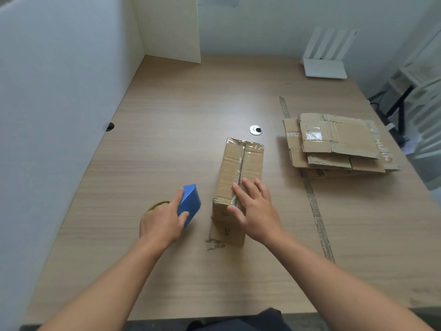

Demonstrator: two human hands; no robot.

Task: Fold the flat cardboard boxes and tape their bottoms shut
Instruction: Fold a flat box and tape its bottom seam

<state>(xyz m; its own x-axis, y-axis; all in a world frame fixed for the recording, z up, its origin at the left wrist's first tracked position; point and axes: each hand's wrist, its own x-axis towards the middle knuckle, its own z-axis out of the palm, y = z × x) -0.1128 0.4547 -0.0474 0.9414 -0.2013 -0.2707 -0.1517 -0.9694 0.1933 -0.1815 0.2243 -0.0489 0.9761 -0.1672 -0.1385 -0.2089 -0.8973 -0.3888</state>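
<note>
Here the folded box [236,163] stands in the middle of the table [167,115], its taped seam facing up; the right hand [255,209] presses on its near end with straight, spread fingers; the left hand [163,223] grips a blue tape dispenser [191,200] just beside the box; the flat boxes [334,144] lie stacked at the right.

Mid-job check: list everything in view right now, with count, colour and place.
box: one, brown, folded and taped, table centre
flat boxes: a stack, count unclear, brown, right of box
dispenser: one, blue, left of box
grommet: one, silver, beyond box
rack: one, white, far right corner
table: one, light wood, under everything
left hand: grip on dispenser
right hand: fingers flat, pressing box's near end
</note>
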